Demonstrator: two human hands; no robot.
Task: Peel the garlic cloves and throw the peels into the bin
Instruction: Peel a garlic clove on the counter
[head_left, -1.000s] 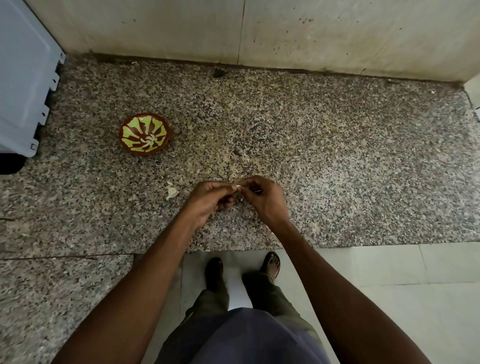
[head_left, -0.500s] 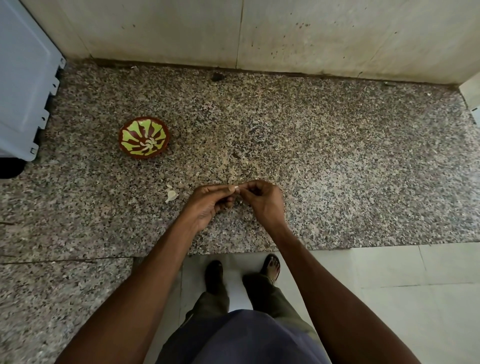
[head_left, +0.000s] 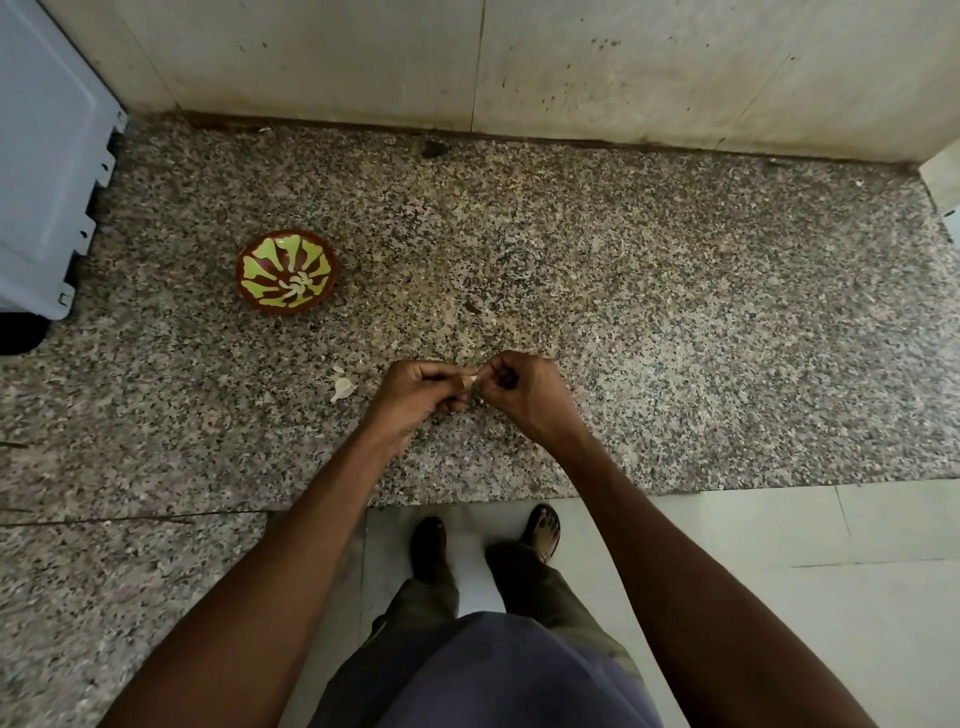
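Garlic clove (head_left: 471, 383) pinched between left hand (head_left: 422, 396) and right hand (head_left: 520, 391) fingers, long axis seemingly sideways (mostly hidden)

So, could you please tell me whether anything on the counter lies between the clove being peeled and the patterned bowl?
Nothing visible does: only bare granite counter separates the garlic clove from the bowl; loose peels lie beside the left hand, off that line.

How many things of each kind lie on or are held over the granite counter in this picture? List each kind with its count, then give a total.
Patterned bowls: 1
Garlic cloves pinched between the left hand and right hand: 1
Pale garlic pieces or peel scraps on the granite counter: 2
Total: 4
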